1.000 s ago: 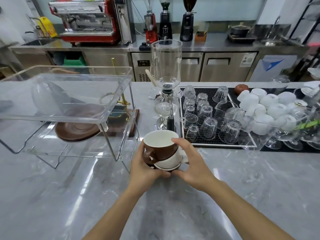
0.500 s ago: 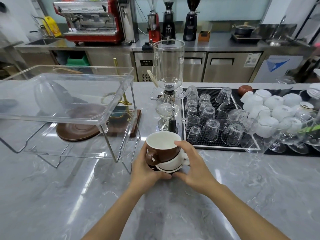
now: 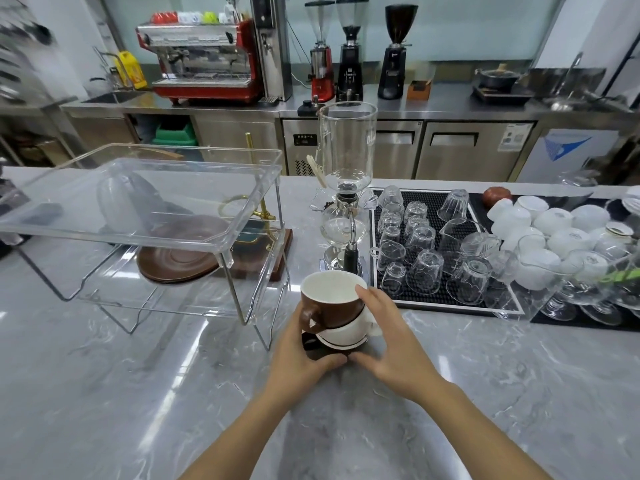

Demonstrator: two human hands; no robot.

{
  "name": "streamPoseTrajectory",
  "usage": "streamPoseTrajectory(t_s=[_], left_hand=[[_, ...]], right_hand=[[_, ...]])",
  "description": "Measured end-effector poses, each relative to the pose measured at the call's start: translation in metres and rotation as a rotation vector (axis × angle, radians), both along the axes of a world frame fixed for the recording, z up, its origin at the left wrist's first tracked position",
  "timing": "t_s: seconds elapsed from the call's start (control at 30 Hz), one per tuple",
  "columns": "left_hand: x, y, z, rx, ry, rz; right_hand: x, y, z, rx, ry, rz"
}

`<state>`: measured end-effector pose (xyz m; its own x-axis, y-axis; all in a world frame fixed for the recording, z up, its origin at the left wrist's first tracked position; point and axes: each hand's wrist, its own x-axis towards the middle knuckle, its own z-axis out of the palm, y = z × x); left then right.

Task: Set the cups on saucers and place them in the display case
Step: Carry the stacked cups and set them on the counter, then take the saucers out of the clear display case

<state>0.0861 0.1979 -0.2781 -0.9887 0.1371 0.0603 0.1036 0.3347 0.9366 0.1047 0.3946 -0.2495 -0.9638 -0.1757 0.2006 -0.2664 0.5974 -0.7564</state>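
Two cups, nested: brown cup [image 3: 330,301] on top, white cup [image 3: 349,332] under it, held just above the grey worktop [image 3: 138,393]. Left hand [image 3: 298,351] cradles the stack from below and the side; right hand [image 3: 391,337] wraps its right flank. One clear display case [image 3: 145,216] stands left, lid raised. One brown saucer [image 3: 180,261] lies inside.
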Motion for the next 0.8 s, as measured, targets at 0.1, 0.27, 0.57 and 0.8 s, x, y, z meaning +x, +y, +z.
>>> streamPoseTrajectory(t_s=[0.1,0.27,0.57,0.8], left_hand=[[0.015,0.002,0.010,-0.015,0.056,0.013],[0.049,-0.006,0.019,-0.128,0.158,0.057],[0.106,-0.037,-0.004,-0.472,0.292,0.132],[0.140,-0.060,0.002,-0.639,0.285,0.164]], right_hand=[[0.011,0.002,0.004,0.028,0.019,-0.015],[0.038,0.006,-0.001,0.199,0.130,-0.108],[0.090,-0.003,-0.017,0.391,0.204,-0.150],[0.118,-0.040,-0.022,0.362,0.172,-0.074]])
